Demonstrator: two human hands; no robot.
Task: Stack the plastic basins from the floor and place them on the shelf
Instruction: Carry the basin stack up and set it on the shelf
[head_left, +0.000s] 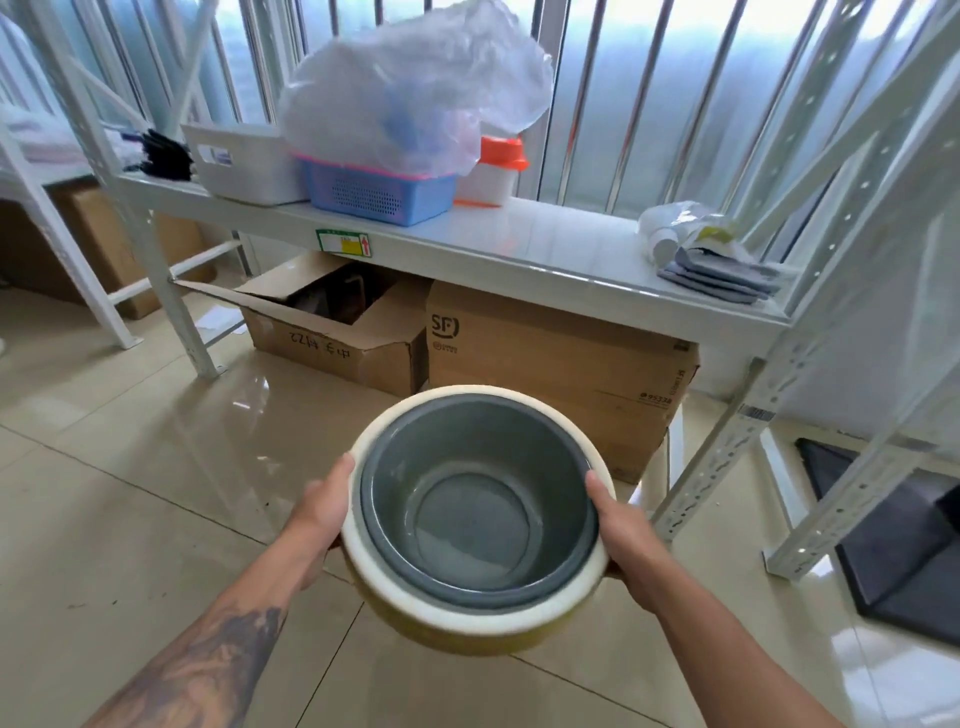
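Left hand (317, 525) and right hand (623, 535) clasp opposite rims of the nested grey round plastic basin (475, 506) inside the yellow cream-rimmed plastic basin (447, 623), lower centre, balancing the stack for the white metal shelf (545, 249) above.

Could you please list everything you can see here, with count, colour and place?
Basins: two, grey nested inside yellow with a cream rim, held above the floor.
Shelf: one, white, ahead.
Bin: one, white, shelf left.
Basket: one, blue with pink rim, beside the bin.
Plastic bag: one, clear, over the basket.
Container: one, white with orange lid, behind the basket.
Cloths: a grey pile, shelf right.
Cardboard boxes: two brown, under the shelf, left one open.
Mat: one, black, floor right.
Hands: left hand and right hand, gripping the yellow basin's rim on opposite sides.
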